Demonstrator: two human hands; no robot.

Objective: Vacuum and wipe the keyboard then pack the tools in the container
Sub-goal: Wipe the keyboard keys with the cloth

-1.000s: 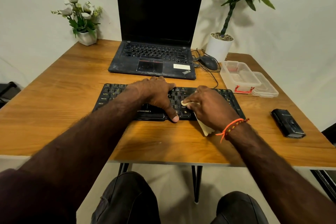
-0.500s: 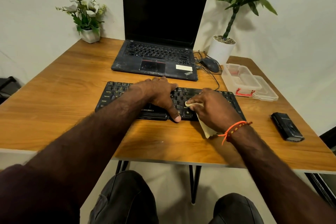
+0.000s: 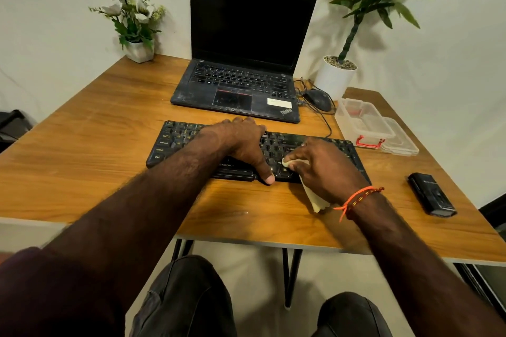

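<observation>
A black keyboard [image 3: 175, 142] lies on the wooden desk [image 3: 82, 161] in front of me. My left hand [image 3: 243, 142] rests flat across its middle, thumb at the front edge. My right hand [image 3: 325, 167] grips a pale yellow cloth [image 3: 315, 198] and presses it onto the keys at the right half; a tail of the cloth hangs under the wrist. A clear plastic container [image 3: 364, 124] with a red latch sits at the right, its lid [image 3: 402, 142] beside it. A small black handheld vacuum [image 3: 431, 194] lies near the right edge.
An open black laptop [image 3: 246, 63] stands behind the keyboard, with a black mouse [image 3: 319, 98] and its cable to the right. A white flower pot [image 3: 139, 49] is at the back left, a tall potted plant [image 3: 335, 78] at the back right.
My right hand with the cloth has shifted slightly over the right keys. The left hand keeps its place on the keyboard. The camera view has tilted a little.
</observation>
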